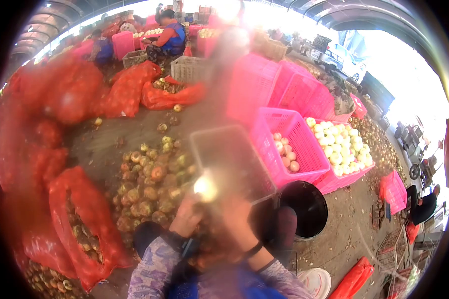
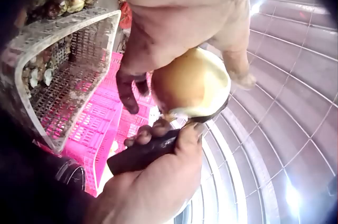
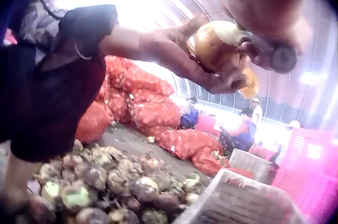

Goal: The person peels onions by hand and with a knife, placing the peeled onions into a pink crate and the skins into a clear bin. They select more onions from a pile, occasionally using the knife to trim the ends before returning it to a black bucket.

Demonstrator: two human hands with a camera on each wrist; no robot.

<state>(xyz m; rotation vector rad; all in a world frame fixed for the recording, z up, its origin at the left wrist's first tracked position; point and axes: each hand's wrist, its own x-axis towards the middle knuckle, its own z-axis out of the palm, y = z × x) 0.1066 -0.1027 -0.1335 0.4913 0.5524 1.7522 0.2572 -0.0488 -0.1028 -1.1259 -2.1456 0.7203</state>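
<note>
My left hand [image 1: 187, 215] grips an onion [image 2: 193, 84], its fingers curled round it in the left wrist view. The onion is part brown skin and part pale, bared flesh. In my right hand [image 2: 158, 184] is a knife with a dark handle [image 2: 145, 154], its blade [image 2: 219, 112] right at the onion's lower side. Both hands are blurred in the head view, where the onion glares white. A flap of golden skin [image 3: 249, 84] shows just below the onion in the right wrist view. A heap of unpeeled onions [image 1: 152, 179] lies on the ground before me.
A grey crate [image 1: 219, 137] stands just beyond my hands. Pink crates [image 1: 289, 149], one full of peeled onions [image 1: 339, 144], are at the right, near a black bucket [image 1: 304, 209]. Red mesh sacks [image 1: 85, 219] line the left. Another person [image 1: 172, 35] sits farther back.
</note>
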